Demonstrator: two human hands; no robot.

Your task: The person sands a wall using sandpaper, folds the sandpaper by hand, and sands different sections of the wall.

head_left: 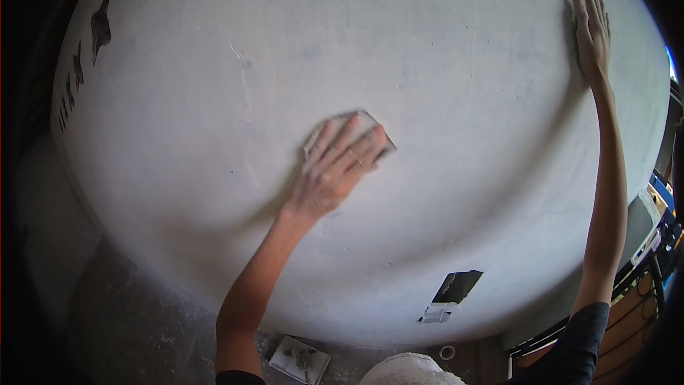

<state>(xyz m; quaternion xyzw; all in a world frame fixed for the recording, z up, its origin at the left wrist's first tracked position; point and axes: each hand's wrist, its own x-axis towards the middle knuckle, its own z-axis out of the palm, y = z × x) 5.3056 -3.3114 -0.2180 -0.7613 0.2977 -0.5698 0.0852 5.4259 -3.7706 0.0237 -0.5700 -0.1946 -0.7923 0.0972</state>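
A broad whitish wall (427, 64) fills most of the head view, bent by the lens. Near its middle my left hand (335, 164) presses a pale, thin sheet of sandpaper (362, 120) flat against the surface. The fingers lie over the sheet, and its edges show beyond the fingertips. The hand looks dusty and slightly blurred, with a ring on one finger. At the upper right my right hand (593, 28) lies flat on the wall, its fingers stretched upward and holding nothing.
Low in the wall is a dark rectangular opening (459, 286). Several dark jagged shapes (101, 28) mark the left side. On the dusty floor (135, 314) lie a pale sheet with tools (299, 361) and a white ring (447, 352). A brown panel with dark metalwork (623, 324) stands right.
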